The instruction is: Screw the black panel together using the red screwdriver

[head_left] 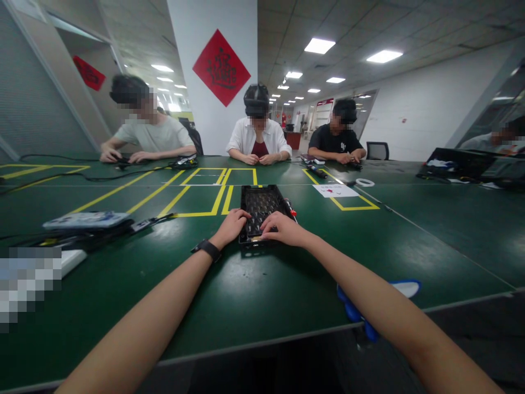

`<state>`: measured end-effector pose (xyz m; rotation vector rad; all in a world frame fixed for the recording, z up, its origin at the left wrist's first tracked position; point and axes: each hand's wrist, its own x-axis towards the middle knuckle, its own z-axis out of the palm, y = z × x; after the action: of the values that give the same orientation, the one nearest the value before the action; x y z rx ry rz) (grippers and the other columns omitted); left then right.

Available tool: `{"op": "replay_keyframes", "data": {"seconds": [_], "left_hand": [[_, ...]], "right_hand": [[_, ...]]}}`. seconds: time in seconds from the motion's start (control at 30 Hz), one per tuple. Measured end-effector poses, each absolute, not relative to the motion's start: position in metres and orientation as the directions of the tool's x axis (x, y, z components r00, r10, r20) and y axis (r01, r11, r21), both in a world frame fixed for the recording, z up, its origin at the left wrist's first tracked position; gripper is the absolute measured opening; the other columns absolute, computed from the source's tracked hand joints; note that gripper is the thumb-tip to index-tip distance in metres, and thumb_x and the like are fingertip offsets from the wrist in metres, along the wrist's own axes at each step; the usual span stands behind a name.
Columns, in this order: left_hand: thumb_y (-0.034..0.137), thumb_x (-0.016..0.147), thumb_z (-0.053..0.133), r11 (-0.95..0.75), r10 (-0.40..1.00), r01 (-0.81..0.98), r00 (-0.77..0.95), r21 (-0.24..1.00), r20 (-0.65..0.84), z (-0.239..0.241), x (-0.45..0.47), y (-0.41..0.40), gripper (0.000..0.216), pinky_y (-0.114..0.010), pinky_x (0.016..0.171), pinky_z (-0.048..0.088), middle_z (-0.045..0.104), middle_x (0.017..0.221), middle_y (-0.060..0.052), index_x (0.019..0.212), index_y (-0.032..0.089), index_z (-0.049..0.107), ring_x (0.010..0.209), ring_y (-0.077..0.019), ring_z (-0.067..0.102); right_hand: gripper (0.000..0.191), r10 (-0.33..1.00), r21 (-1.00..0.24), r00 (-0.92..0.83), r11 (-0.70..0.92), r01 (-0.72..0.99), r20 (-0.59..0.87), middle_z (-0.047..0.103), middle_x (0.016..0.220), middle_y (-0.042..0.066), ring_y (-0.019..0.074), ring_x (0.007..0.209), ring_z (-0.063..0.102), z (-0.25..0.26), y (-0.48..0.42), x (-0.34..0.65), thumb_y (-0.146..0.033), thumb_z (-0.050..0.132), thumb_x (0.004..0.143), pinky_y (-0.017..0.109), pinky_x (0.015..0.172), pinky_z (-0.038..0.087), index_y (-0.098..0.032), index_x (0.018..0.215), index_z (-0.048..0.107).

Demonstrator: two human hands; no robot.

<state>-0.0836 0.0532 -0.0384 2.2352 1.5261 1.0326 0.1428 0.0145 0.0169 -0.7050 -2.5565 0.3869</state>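
A black open-topped plastic case (pixel 264 200) lies on the green table in front of me. Its inside shows rows of small rounded recesses. My left hand (pixel 233 225), with a black band on the wrist, is closed on the case's left wall, fingertips over the rim. Over the near right part of the case, my right hand (pixel 281 227) has its fingers bent down and drawn together. What those fingertips hold, if anything, is too small to make out. By the case's right side lies a small red-and-silver object (pixel 292 212), partly hidden.
Yellow tape (pixel 217 201) marks rectangles on the green table (pixel 184 306). A flat device (pixel 86 220) and cables lie left. A white sheet (pixel 335 190) and tape roll (pixel 365 182) lie beyond, right. Blue-and-white gloves (pixel 348 303) hang at the near edge. Several people sit opposite.
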Motion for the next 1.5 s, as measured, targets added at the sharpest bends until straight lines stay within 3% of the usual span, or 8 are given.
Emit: {"op": "replay_keyframes", "data": {"seconds": [1.0, 1.33, 1.5], "left_hand": [[0.020, 0.076, 0.034, -0.411, 0.893, 0.718, 0.193, 0.562, 0.407, -0.0381, -0.0824, 0.0522, 0.035, -0.034, 0.102, 0.034, 0.059, 0.104, -0.009, 0.092, 0.014, 0.064, 0.110, -0.0201, 0.046], [0.019, 0.077, 0.035, -0.407, 0.895, 0.718, 0.191, 0.564, 0.402, -0.0363, -0.0820, 0.0508, 0.034, -0.034, 0.103, 0.034, 0.059, 0.104, -0.008, 0.092, 0.015, 0.065, 0.111, -0.0198, 0.046], [0.019, 0.076, 0.036, -0.407, 0.896, 0.709, 0.186, 0.577, 0.404, -0.0368, -0.0823, 0.0510, 0.034, -0.034, 0.103, 0.034, 0.059, 0.104, -0.008, 0.093, 0.014, 0.065, 0.110, -0.0204, 0.046]], "right_hand": [[0.025, 0.478, -0.351, -0.815, 0.863, 0.365, 0.329, 0.070, 0.084, 0.006, 0.0151, 0.084, 0.061, 0.0155, 0.0178, 0.1430, -0.033, 0.056, 0.084, 0.030, 0.089, 0.038, -0.015, 0.081, 0.072], [0.017, 0.541, -0.451, -0.737, 0.820, 0.353, 0.406, 0.070, 0.086, 0.005, 0.0165, 0.090, 0.060, 0.0181, 0.0132, 0.1451, -0.030, 0.070, 0.072, 0.030, 0.088, 0.041, -0.017, 0.082, 0.072], [0.021, 0.568, -0.573, -0.772, 0.747, 0.337, 0.285, 0.071, 0.084, 0.006, 0.0146, 0.079, 0.064, 0.0172, 0.0159, 0.1453, -0.032, 0.066, 0.074, 0.027, 0.080, 0.046, -0.014, 0.086, 0.071]]}}
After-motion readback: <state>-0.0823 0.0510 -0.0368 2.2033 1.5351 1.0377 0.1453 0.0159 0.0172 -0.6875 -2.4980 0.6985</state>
